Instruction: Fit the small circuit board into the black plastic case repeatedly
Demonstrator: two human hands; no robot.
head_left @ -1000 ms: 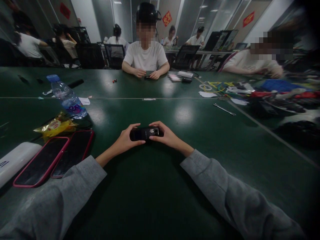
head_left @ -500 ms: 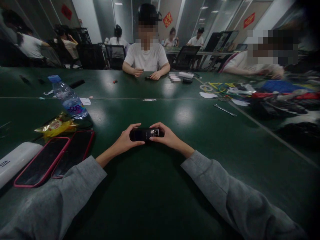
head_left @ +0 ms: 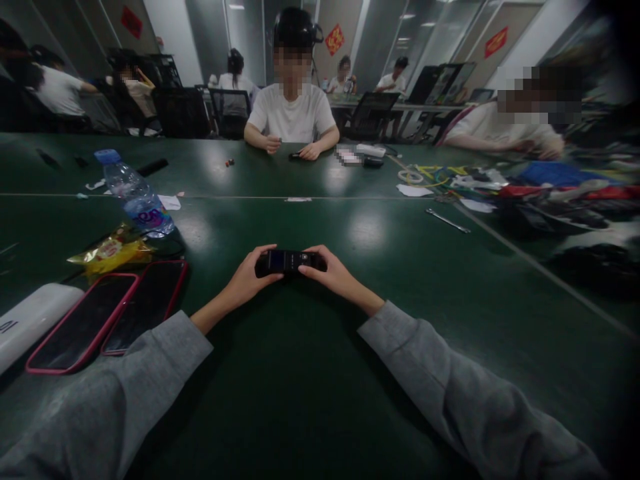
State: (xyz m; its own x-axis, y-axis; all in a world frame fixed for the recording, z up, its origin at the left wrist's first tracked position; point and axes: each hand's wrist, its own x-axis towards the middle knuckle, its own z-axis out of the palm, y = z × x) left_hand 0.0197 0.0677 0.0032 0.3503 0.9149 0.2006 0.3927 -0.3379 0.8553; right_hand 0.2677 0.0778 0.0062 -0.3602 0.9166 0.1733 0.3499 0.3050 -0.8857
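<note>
Between my two hands is a small black handheld device [head_left: 291, 261] with a dark screen on its left part and small buttons with pale markings on its right part. My left hand [head_left: 254, 275] grips its left end, thumb along the near edge and fingers at the far edge. The right end is held by my right hand [head_left: 332, 269], whose thumb lies on the face by the buttons. I cannot make out the exact kind of device. It is held low over the green table [head_left: 280, 387], its face turned up towards me.
To the left are two red-edged phones [head_left: 85, 323], a white power bank [head_left: 35, 320], a yellow snack packet [head_left: 117, 252] and a tilted plastic bottle [head_left: 137, 197]. A wrench [head_left: 447, 221] and heaped cables [head_left: 435, 175] lie right. Opposite sits a person [head_left: 293, 110] handling small items.
The device has tipped so that its screen and buttons face me more. My right thumb has shifted slightly on its face. Both hands keep their hold.
</note>
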